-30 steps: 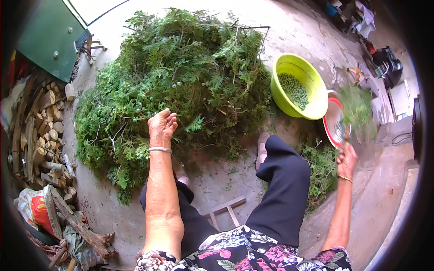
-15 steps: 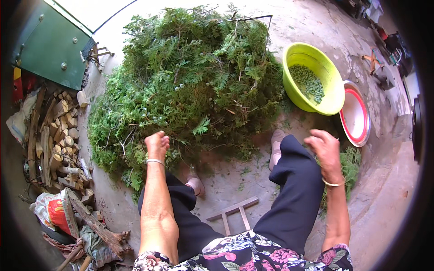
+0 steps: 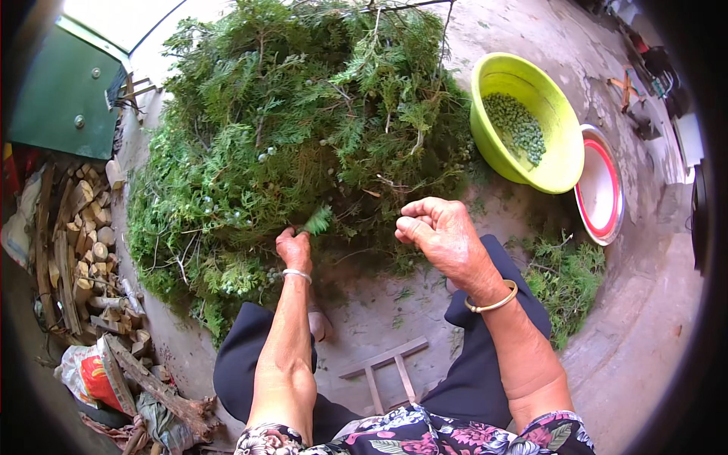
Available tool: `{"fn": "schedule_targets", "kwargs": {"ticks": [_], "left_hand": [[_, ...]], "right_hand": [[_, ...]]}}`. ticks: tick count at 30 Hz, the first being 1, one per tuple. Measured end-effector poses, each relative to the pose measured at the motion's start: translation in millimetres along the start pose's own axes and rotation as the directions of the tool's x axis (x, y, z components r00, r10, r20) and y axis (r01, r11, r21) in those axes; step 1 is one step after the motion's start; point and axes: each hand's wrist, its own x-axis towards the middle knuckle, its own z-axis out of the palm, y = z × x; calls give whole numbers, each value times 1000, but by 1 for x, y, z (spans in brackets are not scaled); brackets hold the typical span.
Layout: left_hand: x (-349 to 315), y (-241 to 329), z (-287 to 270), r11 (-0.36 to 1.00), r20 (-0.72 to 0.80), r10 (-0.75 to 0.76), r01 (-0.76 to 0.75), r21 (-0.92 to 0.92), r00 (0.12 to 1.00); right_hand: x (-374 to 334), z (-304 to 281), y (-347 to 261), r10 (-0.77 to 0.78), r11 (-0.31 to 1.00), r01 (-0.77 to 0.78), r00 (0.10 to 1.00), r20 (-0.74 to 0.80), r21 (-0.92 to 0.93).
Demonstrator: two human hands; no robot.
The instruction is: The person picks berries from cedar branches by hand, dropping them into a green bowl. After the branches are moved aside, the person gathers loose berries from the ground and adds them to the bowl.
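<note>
A big heap of cut evergreen branches (image 3: 250, 152) with flat, scaly leaves lies before me, dotted with small pale blue-green cones. At its near edge my left hand (image 3: 294, 250) is closed on a bright green evergreen sprig (image 3: 318, 220), which sticks out beside the fingertips. My right hand (image 3: 444, 235) hovers over the floor between the heap and my right knee, fingers curled in against the thumb. Whatever those fingers hold, if anything, is hidden. Beyond it, to the right, a yellow-green basin (image 3: 557, 163) contains a layer of small green cones (image 3: 516, 125).
A white basin with a red ring (image 3: 599, 189) leans behind the yellow-green one. More sprigs (image 3: 565, 284) lie right of my leg. A wooden frame (image 3: 387, 360) is on the floor between my feet and body. Stacked firewood (image 3: 83, 243) and a green panel (image 3: 68, 91) line the left.
My left hand has moved right and closed at the sprig. My right hand has swung left and forward, from above my right knee toward the heap. The view has shifted slightly.
</note>
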Motion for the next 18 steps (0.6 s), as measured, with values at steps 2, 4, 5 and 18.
{"fn": "schedule_targets", "kwargs": {"ticks": [2, 4, 5, 18], "left_hand": [[-16, 20, 3, 815, 265, -202, 312, -488, 943], [-32, 40, -14, 700, 306, -208, 360, -616, 929], [-39, 44, -20, 702, 302, -205, 355, -617, 931], [-118, 143, -157, 703, 404, 216, 146, -696, 889]], "right_hand": [[5, -5, 5, -30, 999, 29, 999, -32, -44], [7, -3, -1, -80, 996, 78, 995, -57, -41], [7, -5, -8, -49, 992, 46, 999, -23, -113], [-227, -123, 109, 309, 879, -132, 889, -337, 458]]}}
